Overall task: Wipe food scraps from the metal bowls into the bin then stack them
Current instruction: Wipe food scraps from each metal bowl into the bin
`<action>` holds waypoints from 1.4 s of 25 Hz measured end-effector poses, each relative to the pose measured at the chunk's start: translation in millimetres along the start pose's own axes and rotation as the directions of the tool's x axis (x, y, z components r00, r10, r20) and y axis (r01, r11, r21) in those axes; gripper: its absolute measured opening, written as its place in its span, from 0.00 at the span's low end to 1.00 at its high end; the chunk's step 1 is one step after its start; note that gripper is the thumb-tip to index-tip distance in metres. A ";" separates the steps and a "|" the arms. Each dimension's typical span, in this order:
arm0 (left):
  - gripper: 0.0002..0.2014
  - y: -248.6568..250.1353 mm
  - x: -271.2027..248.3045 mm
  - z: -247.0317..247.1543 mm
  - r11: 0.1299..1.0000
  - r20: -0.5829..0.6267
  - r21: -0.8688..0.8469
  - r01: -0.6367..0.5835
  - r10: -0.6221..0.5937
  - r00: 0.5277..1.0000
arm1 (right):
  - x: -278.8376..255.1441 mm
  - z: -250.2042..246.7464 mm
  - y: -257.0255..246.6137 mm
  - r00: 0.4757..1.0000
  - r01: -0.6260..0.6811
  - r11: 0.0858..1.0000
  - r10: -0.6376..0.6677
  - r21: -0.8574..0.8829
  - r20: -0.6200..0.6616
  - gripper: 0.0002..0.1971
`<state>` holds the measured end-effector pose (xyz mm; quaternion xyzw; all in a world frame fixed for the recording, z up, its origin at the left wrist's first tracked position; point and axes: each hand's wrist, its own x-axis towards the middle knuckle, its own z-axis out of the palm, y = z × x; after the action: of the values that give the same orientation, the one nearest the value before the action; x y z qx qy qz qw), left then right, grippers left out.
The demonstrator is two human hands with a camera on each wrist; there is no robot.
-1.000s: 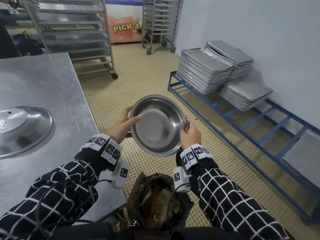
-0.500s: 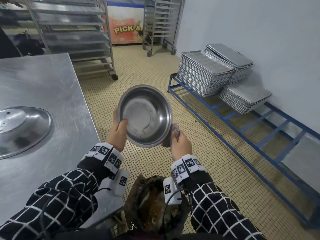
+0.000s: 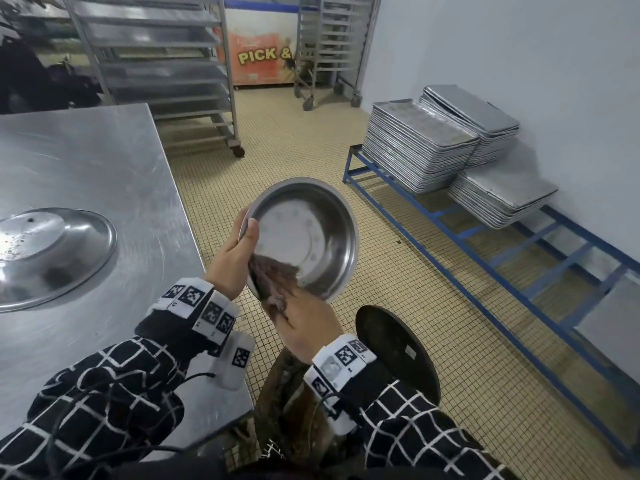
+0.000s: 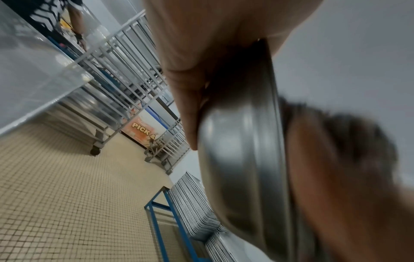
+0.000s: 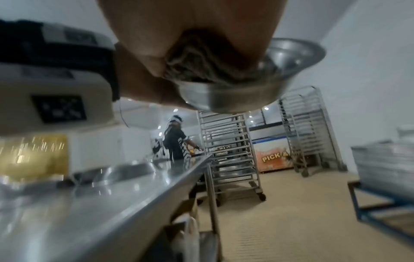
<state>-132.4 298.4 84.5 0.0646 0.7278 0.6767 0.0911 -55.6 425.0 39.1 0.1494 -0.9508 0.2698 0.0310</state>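
I hold the metal bowl (image 3: 304, 237) in the air, tilted toward me, past the bench's (image 3: 104, 161) right edge and above the bin (image 3: 294, 420). My left hand (image 3: 233, 261) grips its left rim, thumb inside and fingers behind. My right hand (image 3: 304, 327) presses a dark cloth (image 3: 273, 271) against the bowl's lower inside wall, fingers closed on the cloth. The right wrist view alone shows the cloth bunched in my curled fingers (image 5: 154, 58); the left wrist view shows the bowl's outer wall (image 4: 241, 159). An upturned bowl (image 3: 48, 251) sits near the bench's left edge.
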 end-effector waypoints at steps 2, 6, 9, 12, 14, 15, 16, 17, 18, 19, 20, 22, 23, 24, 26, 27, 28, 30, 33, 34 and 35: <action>0.24 -0.9 1.6 -7.1 1.000 -0.006 -0.001 -0.030 0.030 1.000 | -3.2 0.2 20.8 0.997 -0.022 0.971 0.040 -0.236 0.069 0.26; 0.23 -4.6 -3.0 0.4 0.998 0.035 0.026 -0.053 0.052 0.998 | -3.6 1.5 34.8 0.992 -0.122 0.989 0.124 -0.086 0.020 0.28; 0.16 -3.6 -2.5 5.8 0.994 0.021 0.068 -0.087 0.086 0.996 | 4.3 13.3 5.9 0.994 -0.110 0.978 0.110 0.176 0.014 0.25; 0.13 -2.1 2.8 0.6 0.989 0.021 0.087 -0.119 0.118 0.993 | 2.7 17.2 2.8 0.996 -0.074 0.993 0.079 0.094 -0.048 0.26; 0.17 -0.5 5.6 -5.7 0.988 0.025 0.087 -0.131 0.130 0.991 | 0.5 11.1 19.4 1.000 -0.013 0.992 0.016 -0.124 0.022 0.32; 0.19 -0.1 6.2 -7.6 0.986 0.020 0.095 -0.133 0.132 0.991 | 0.3 6.0 28.8 0.998 0.012 0.975 0.003 -0.220 0.068 0.35; 0.20 1.5 6.5 -8.6 0.986 0.022 0.097 -0.135 0.133 0.991 | 1.1 1.8 38.4 0.995 0.015 0.955 0.015 -0.297 0.096 0.36; 0.19 1.8 6.8 -9.1 0.987 0.023 0.088 -0.138 0.136 0.990 | 1.7 -2.3 46.7 0.994 -0.003 0.932 0.044 -0.364 0.103 0.35; 0.17 3.0 5.6 -7.9 0.987 0.029 0.078 -0.137 0.136 0.990 | 2.9 -6.2 54.1 0.992 -0.041 0.906 0.087 -0.421 0.089 0.32; 0.15 1.8 5.5 -7.5 0.988 0.030 0.073 -0.138 0.136 0.990 | 3.9 -10.8 61.7 0.989 -0.093 0.883 0.136 -0.461 0.062 0.29; 0.16 0.0 4.7 -5.9 0.987 0.034 0.075 -0.140 0.138 0.990 | 4.0 -15.1 68.5 0.982 -0.151 0.866 0.187 -0.476 0.029 0.28; 0.21 -2.0 2.7 0.0 0.987 0.045 0.101 -0.125 0.121 0.992 | 4.9 -22.2 79.3 0.963 -0.261 0.858 0.266 -0.443 -0.052 0.30; 0.21 -1.3 1.7 1.7 0.986 0.058 0.119 -0.121 0.115 0.992 | 5.8 -23.8 82.2 0.954 -0.298 0.882 0.280 -0.366 -0.102 0.31; 0.20 0.0 0.5 3.0 0.984 0.076 0.130 -0.122 0.113 0.991 | 7.6 -25.0 82.3 0.945 -0.319 0.919 0.288 -0.232 -0.158 0.31; 0.21 0.0 2.5 3.2 0.987 0.104 0.123 -0.104 0.091 0.990 | 10.4 -28.6 79.6 0.897 -0.336 0.938 0.347 0.087 -0.275 0.32; 0.21 -0.8 3.9 2.2 0.991 0.118 0.109 -0.072 0.060 0.991 | 12.2 -33.3 78.2 0.859 -0.356 0.912 0.406 0.205 -0.312 0.31; 0.21 -1.8 4.9 0.5 0.995 0.137 0.093 -0.029 0.016 0.990 | 15.3 -40.9 77.6 0.820 -0.390 0.873 0.474 0.293 -0.320 0.28; 0.20 -4.6 6.4 -4.3 0.995 0.190 0.063 0.082 -0.093 0.977 | 20.6 -57.6 78.9 0.782 -0.452 0.799 0.569 0.397 -0.254 0.23; 0.19 -8.3 10.0 -12.3 0.977 0.220 0.039 0.211 -0.214 0.952 | 22.1 -70.8 79.8 0.827 -0.451 0.777 0.548 0.439 -0.121 0.14; 0.18 -9.1 10.4 -13.0 0.977 0.224 0.026 0.214 -0.214 0.951 | 22.4 -69.8 79.5 0.831 -0.442 0.779 0.542 0.444 -0.124 0.11; 0.17 -10.7 10.9 -13.3 0.980 0.219 0.008 0.198 -0.195 0.956 | 22.4 -67.2 78.5 0.820 -0.443 0.775 0.554 0.451 -0.147 0.09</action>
<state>-145.6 287.1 74.3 0.0652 0.7114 0.6581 0.2378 -102.0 517.7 59.9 -0.1455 -0.8672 0.4729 0.0566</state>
